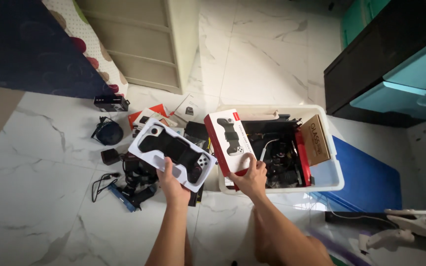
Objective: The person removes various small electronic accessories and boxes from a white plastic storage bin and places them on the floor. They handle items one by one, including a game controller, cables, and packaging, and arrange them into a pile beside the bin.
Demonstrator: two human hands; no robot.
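Hands over white storage bin (334,183) | left hand (171,178) closed on white tray (146,133) holding a black game controller (173,150), just left of bin | right hand (250,175) closed on red-edged box (229,140), at bin's left rim | brown carton (315,139) inside bin | black pouch (109,132) on floor, well left of bin.

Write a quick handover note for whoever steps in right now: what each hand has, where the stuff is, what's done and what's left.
Left hand: holds the white tray with the black controller in it, over the floor clutter.
Right hand: holds the red-and-white box at the bin's near left edge.
White bin: full of dark gear, plus a brown carton.
Done: tray is out of the box.
Left: both pieces are in hand, not set down; cables and small items lie on the floor at left.
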